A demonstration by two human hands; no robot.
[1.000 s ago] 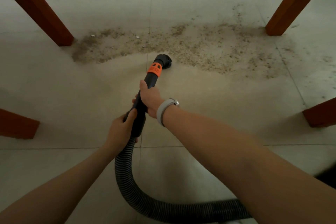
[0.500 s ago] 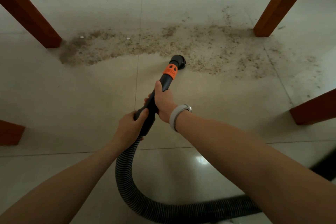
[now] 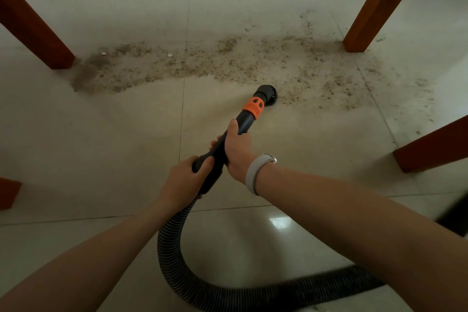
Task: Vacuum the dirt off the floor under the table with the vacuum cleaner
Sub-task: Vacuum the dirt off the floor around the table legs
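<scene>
A: Grip?
B: Two hands. The right hand (image 3: 236, 145) is wrapped round the wand (image 3: 229, 144) in front to steer; the left hand (image 3: 183, 180) is clamped on its rear end to steady the hose (image 3: 174, 271).
A: Nozzle?
B: One brush nozzle (image 3: 268, 92), down on the floor (image 3: 101, 139) at the near edge of the dirt (image 3: 228, 63), probably so the sweep can eat into it.
A: Counts?
B: Five table legs, one dirt band between the far left leg (image 3: 33, 30) and the far right leg (image 3: 379, 5).

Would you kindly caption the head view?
Both hands, left hand and right hand, steer vacuum nozzle along dirt.
</scene>
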